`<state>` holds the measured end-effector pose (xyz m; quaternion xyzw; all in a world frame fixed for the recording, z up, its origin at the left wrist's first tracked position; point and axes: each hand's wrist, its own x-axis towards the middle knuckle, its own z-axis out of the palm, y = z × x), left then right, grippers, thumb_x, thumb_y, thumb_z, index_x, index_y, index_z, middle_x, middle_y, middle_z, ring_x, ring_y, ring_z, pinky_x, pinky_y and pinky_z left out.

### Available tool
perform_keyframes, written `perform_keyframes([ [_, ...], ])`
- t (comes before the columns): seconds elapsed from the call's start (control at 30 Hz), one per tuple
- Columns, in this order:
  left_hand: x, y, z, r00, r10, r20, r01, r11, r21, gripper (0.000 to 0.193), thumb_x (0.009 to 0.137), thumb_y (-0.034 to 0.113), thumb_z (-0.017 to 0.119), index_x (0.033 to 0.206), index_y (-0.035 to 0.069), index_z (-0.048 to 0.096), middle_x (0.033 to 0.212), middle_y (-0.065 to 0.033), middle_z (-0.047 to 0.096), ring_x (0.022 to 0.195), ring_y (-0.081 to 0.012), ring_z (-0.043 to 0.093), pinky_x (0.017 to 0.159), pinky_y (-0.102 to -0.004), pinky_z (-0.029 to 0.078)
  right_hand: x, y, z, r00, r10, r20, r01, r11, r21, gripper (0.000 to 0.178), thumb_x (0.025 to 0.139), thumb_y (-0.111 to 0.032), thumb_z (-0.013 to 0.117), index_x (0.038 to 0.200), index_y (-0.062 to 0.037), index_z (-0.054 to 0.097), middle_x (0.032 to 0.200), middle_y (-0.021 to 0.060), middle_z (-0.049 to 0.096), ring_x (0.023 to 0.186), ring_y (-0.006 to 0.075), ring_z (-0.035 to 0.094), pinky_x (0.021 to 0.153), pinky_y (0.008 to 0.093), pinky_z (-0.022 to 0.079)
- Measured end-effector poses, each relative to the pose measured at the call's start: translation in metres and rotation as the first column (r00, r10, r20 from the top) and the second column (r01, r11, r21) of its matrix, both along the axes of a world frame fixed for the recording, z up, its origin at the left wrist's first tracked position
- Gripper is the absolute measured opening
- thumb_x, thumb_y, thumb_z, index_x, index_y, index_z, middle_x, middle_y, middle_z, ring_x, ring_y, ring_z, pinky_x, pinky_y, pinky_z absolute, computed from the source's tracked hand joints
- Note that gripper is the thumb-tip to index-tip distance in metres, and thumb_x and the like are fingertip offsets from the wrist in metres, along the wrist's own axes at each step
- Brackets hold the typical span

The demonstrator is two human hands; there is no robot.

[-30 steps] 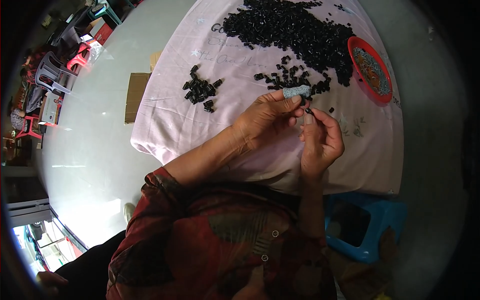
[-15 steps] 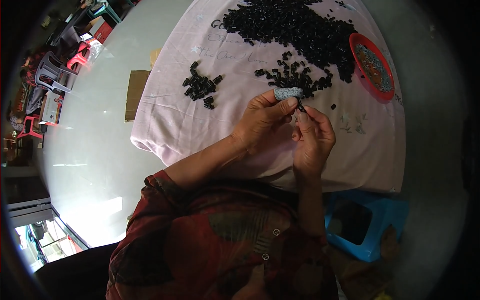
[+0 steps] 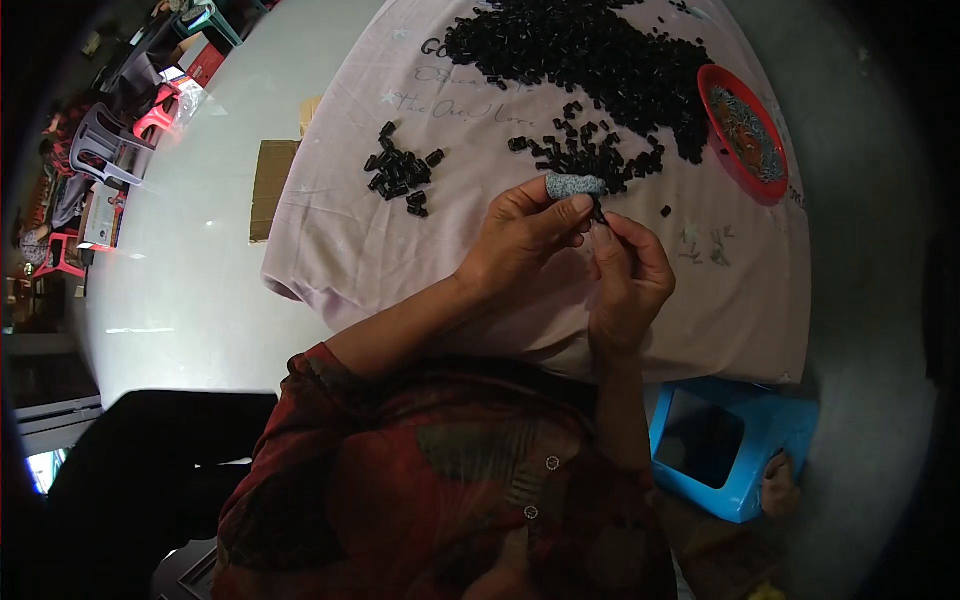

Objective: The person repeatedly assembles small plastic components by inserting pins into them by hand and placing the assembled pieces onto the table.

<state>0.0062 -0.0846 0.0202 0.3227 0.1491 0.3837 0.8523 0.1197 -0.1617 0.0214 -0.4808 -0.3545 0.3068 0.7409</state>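
Observation:
Both of my hands meet above the pink cloth and pinch one small black plastic part (image 3: 598, 211) between them. My left hand (image 3: 535, 228) closes thumb and forefinger on its upper end; a grey speckled cover wraps that forefinger. At the part's lower end, the thumb and fingers of my right hand (image 3: 632, 272) are pressed together. The fingertips hide much of the part. Just beyond my hands is a loose cluster of black parts (image 3: 590, 152), and a smaller pile of them (image 3: 400, 172) lies to the left.
A large heap of black parts (image 3: 590, 60) covers the table's far side. To the right stands a red bowl (image 3: 712, 100) holding small metal pieces. Several thin metal pieces (image 3: 720, 245) lie on the cloth (image 3: 340, 230). A blue stool (image 3: 745, 490) is at lower right, cardboard (image 3: 272, 190) at left.
A large dark shape has come in at the lower left, covering much of the bright doorway. My hands have shifted only slightly and still hold the small black part.

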Motion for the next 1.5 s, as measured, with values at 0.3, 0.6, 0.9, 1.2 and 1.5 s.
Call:
perform_keyframes([
  [0.3, -0.007, 0.002, -0.002, 0.991, -0.047, -0.125, 0.04, 0.998, -0.053, 0.012, 0.093, 0.014, 0.068, 0.104, 0.008, 0.066, 0.092, 0.0012, 0.067, 0.078, -0.0069, 0.06, 0.071, -0.0211, 0.048, 0.003, 0.001, -0.003, 0.998, 0.036, 0.056, -0.039, 0.997, 0.062, 0.015, 0.088, 0.0, 0.07, 0.102, 0.001, 0.068, 0.09, 0.0025, 0.067, 0.072, 0.0054, 0.054, 0.064, 0.0189, 0.044],
  [0.6, -0.024, 0.012, -0.005, 0.968, -0.153, -0.201, 0.138, 0.986, -0.089, 0.023, 0.087, 0.012, 0.076, 0.106, 0.006, 0.066, 0.092, -0.0007, 0.067, 0.074, -0.0075, 0.058, 0.067, -0.021, 0.048, 0.011, -0.004, 0.021, 0.701, 0.165, 0.693, -0.108, 0.986, -0.126, 0.037, 0.086, -0.007, 0.067, 0.123, -0.0029, 0.065, 0.107, 0.0059, 0.057, 0.084, 0.0104, 0.051, 0.063, 0.021, 0.04],
  [0.9, -0.038, 0.021, 0.004, 0.87, -0.216, -0.444, 0.27, 0.961, 0.061, 0.025, 0.091, 0.026, 0.073, 0.101, 0.003, 0.069, 0.085, -0.0018, 0.068, 0.072, -0.0071, 0.061, 0.064, -0.0201, 0.047, 0.019, -0.001, 0.01, 0.489, 0.067, 0.87, -0.074, 0.997, -0.035, 0.035, 0.086, -0.011, 0.07, 0.12, -0.0042, 0.067, 0.102, 0.0088, 0.058, 0.087, 0.0204, 0.057, 0.066, 0.0284, 0.046],
  [1.2, -0.041, 0.026, 0.004, 0.818, -0.185, -0.545, 0.293, 0.949, 0.118, 0.02, 0.088, 0.024, 0.073, 0.092, 0.004, 0.071, 0.075, -0.0006, 0.067, 0.069, -0.0062, 0.059, 0.06, -0.0194, 0.043, 0.02, 0.011, 0.031, 0.275, 0.125, 0.953, -0.122, 0.988, -0.094, 0.034, 0.086, -0.02, 0.067, 0.114, -0.0006, 0.062, 0.092, 0.0152, 0.058, 0.087, 0.0324, 0.058, 0.075, 0.0411, 0.048],
  [1.5, -0.056, 0.036, 0.004, 0.775, -0.21, -0.597, 0.395, 0.897, 0.197, 0.019, 0.086, 0.023, 0.074, 0.085, 0.004, 0.07, 0.075, -0.0009, 0.066, 0.065, -0.0056, 0.058, 0.058, -0.0188, 0.044, 0.014, 0.02, 0.025, 0.114, 0.353, 0.929, -0.216, 0.921, -0.323, 0.024, 0.091, -0.022, 0.059, 0.084, -0.0025, 0.046, 0.076, 0.0178, 0.056, 0.074, 0.0384, 0.058, 0.063, 0.0486, 0.045],
])
